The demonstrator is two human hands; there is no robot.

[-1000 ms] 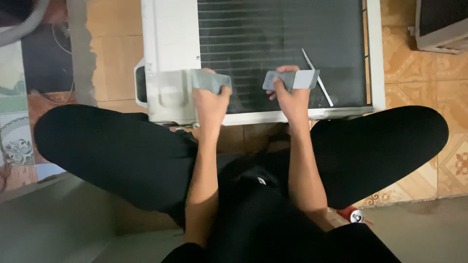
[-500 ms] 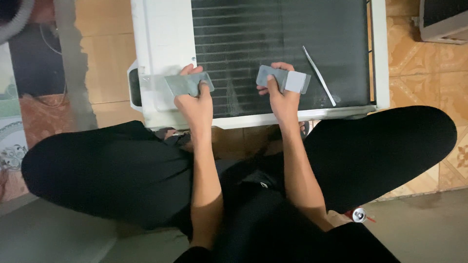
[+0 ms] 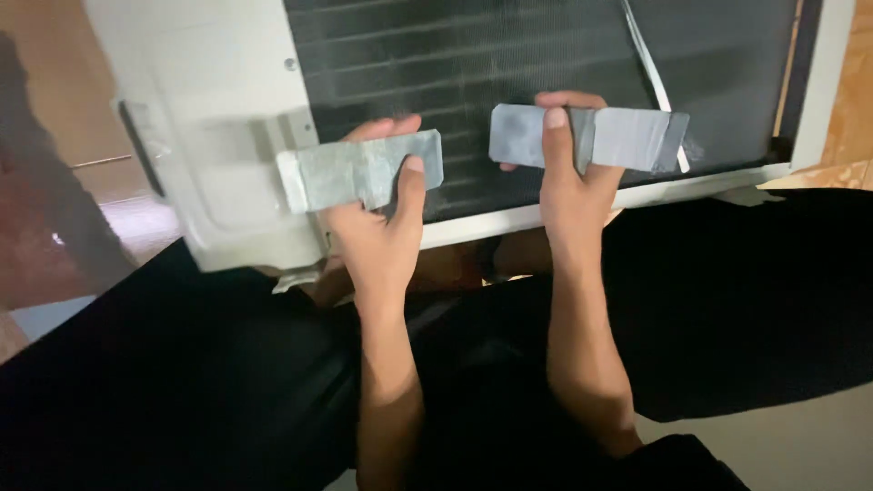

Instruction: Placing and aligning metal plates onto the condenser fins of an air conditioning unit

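- your left hand (image 3: 377, 232) is closed on a flat grey metal plate (image 3: 359, 171) — thumb laid up along its front face near the right end, fingertips curling over the top edge from behind.
- that plate is a dull, scuffed rectangle with a shallow bend near its left end; it lies across the seam where the white casing (image 3: 214, 118) meets the dark fin grille (image 3: 509, 64), and you cannot tell whether it presses on the unit or is held just above it.
- your right hand (image 3: 568, 186) grips a second grey metal plate (image 3: 591, 138) the same way — thumb straight up across the middle of the face, fingers wrapped over the top edge.
- the second plate is longer, matte and mottled, with a notched right end; it sits in front of the lower right part of the grille, just above the white bottom frame (image 3: 637, 193).
- the two plates are near each other but apart, with a strip of grille showing between them.
- the grille is a black field of fine ribs crossed by faint horizontal lines; the casing beside it is smooth white, with a small screw near its top.
- a thin pale strip (image 3: 650, 68) leans diagonally across the grille above the right plate.
- your legs in black cloth (image 3: 746, 300) spread to either side below the unit, over a tan tiled floor (image 3: 841, 177).
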